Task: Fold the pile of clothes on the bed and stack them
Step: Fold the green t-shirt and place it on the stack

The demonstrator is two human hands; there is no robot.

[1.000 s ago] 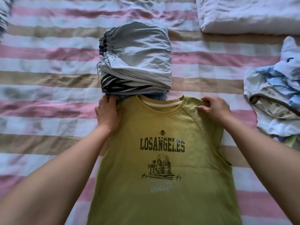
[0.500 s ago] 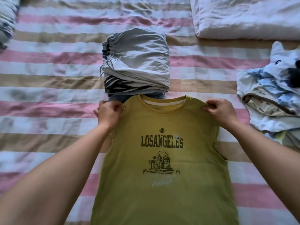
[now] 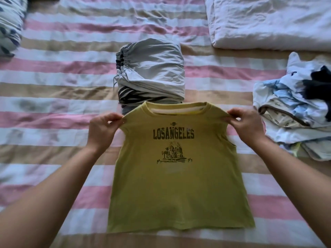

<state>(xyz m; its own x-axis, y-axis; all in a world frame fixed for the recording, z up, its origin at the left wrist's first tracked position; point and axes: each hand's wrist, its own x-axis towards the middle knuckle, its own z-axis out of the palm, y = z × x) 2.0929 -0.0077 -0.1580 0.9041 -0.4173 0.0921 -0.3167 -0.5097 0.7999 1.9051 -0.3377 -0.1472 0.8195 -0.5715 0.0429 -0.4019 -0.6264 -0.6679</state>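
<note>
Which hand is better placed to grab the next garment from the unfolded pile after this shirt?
Right, probably. The right hand pinches a shoulder of the yellow shirt just beside the unfolded pile; the left hand pinches the opposite shoulder.

You have on the bed (image 3: 53,90): one yellow T-shirt (image 3: 175,185), one folded stack (image 3: 152,68), one unfolded heap (image 3: 290,111), one white quilt (image 3: 268,22), one patterned pillow (image 3: 9,27). Two hands: left hand (image 3: 103,128), right hand (image 3: 245,125).

I see a matt cotton-like tee (image 3: 179,185) with a flat dark print – the striped bed sheet (image 3: 62,72) is creased cloth.
</note>
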